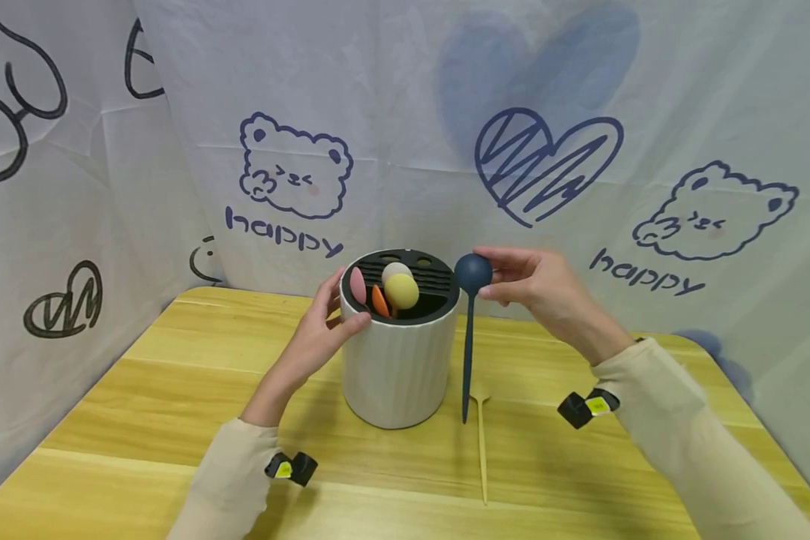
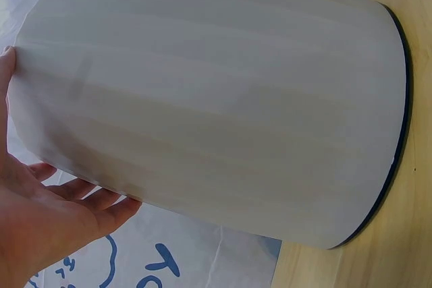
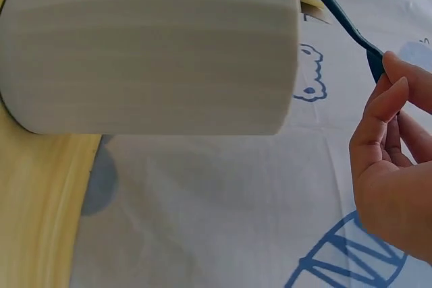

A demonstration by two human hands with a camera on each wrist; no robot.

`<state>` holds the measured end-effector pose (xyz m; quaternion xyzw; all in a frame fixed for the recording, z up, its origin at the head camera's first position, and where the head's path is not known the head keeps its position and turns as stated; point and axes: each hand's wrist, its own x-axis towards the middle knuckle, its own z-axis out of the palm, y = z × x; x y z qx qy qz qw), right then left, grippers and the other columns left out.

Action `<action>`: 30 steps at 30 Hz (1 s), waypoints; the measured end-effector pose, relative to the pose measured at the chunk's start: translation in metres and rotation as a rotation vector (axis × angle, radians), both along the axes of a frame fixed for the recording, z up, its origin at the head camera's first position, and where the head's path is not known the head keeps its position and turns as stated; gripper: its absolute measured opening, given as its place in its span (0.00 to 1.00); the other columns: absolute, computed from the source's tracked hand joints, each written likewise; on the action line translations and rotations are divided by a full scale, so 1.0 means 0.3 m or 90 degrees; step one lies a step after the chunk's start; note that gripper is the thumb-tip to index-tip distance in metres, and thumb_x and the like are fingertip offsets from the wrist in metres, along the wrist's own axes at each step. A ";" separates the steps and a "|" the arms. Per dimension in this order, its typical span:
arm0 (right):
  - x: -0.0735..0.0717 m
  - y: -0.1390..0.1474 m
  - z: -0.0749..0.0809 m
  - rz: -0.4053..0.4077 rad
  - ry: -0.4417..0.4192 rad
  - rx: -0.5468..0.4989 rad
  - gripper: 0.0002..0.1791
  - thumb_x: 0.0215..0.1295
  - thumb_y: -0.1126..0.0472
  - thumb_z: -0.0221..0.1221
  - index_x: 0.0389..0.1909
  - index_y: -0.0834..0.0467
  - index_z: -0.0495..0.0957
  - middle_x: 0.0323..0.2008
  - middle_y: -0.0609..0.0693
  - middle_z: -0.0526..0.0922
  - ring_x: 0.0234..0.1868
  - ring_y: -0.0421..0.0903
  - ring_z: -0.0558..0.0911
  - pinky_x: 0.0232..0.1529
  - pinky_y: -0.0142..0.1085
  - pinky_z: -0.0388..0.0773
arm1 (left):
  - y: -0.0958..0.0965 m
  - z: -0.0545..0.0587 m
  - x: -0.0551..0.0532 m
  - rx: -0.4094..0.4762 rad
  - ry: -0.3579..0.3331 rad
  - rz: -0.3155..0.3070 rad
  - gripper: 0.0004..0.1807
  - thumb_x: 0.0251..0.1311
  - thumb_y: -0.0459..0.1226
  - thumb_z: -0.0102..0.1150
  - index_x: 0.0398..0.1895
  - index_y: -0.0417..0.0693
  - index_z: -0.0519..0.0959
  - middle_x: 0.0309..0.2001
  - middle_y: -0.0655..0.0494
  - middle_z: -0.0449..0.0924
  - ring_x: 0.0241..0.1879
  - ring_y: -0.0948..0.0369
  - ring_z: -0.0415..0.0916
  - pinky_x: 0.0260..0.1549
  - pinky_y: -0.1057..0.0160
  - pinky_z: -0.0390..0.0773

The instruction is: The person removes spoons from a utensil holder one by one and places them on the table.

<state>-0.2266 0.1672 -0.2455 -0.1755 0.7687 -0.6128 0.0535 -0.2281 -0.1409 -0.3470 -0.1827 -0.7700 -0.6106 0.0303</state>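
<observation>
A white ribbed utensil holder (image 1: 394,375) with a black slotted top stands upright on the table. My left hand (image 1: 320,326) grips it near the rim, thumb in front and fingers around the left side; in the left wrist view these fingers (image 2: 101,207) lie along its wall. My right hand (image 1: 536,289) pinches a dark blue spoon (image 1: 472,274) by its round bowl, just right of the holder, with the long handle hanging down. In the right wrist view the spoon's handle (image 3: 337,18) slants past the holder's top edge.
Pink (image 1: 358,285), orange (image 1: 379,300), yellow (image 1: 401,291) and whitish (image 1: 397,270) utensil heads stick out of the holder's opening. A pale yellow fork (image 1: 482,450) lies on the wooden table (image 1: 391,480), right of the holder. A printed cloth (image 1: 412,135) hangs behind.
</observation>
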 end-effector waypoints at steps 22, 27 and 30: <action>0.007 0.083 -0.158 0.016 -0.111 -0.016 0.31 0.58 0.74 0.63 0.64 0.71 0.68 0.45 0.52 0.83 0.43 0.44 0.82 0.44 0.32 0.79 | 0.000 0.010 0.000 0.001 -0.007 0.002 0.45 0.63 0.47 0.58 0.77 0.52 0.46 0.72 0.43 0.53 0.69 0.46 0.54 0.66 0.45 0.57; 0.011 0.099 -0.195 0.003 -0.133 -0.013 0.31 0.57 0.75 0.63 0.63 0.71 0.67 0.46 0.53 0.83 0.42 0.44 0.82 0.47 0.33 0.79 | 0.001 0.010 -0.002 -0.001 -0.006 0.002 0.44 0.63 0.47 0.58 0.77 0.52 0.46 0.72 0.43 0.53 0.69 0.46 0.54 0.66 0.45 0.57; 0.012 0.115 -0.217 -0.002 -0.146 0.002 0.32 0.58 0.74 0.62 0.64 0.72 0.66 0.47 0.55 0.83 0.43 0.44 0.82 0.47 0.33 0.79 | 0.001 0.011 -0.002 -0.001 -0.008 0.000 0.44 0.63 0.46 0.58 0.77 0.51 0.46 0.73 0.43 0.53 0.70 0.46 0.54 0.66 0.45 0.57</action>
